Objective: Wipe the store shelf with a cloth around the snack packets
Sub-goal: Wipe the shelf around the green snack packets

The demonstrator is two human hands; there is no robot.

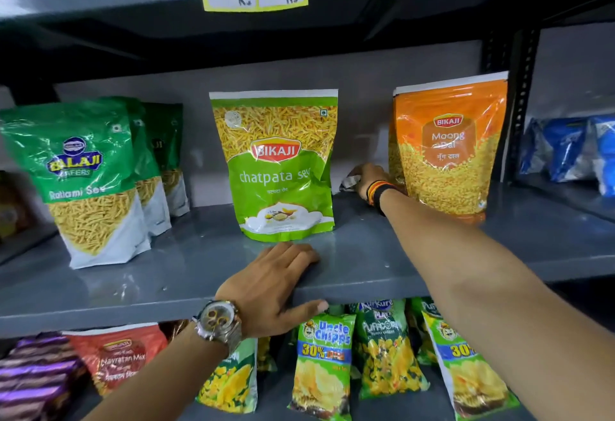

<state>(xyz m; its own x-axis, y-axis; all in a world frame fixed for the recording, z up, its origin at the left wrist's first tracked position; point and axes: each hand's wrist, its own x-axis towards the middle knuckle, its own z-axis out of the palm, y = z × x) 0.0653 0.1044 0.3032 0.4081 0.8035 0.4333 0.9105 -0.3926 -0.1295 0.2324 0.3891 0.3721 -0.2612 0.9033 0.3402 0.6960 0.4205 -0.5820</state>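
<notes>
Balaji Ratlami Sev packets (90,181) stand far left. Left hand (266,284) lies flat and open, bracing the grey shelf (366,264) edge. Past the Bikaji chatpata sev pouch (279,167), right hand (369,177) clutches the cloth (349,182) at the back; best sweep low, clear of the Moong Dal pouch (446,147).

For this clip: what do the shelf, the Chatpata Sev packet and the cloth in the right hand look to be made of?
Shelf: likely painted metal, smooth grey with a soft sheen and a thin folded front lip.
Chatpata Sev packet: glossy plastic film, with bright glare streaks and creases.
Cloth: mostly hidden under the right hand; the pale crumpled bit showing suggests soft fabric, but it is unclear.
</notes>
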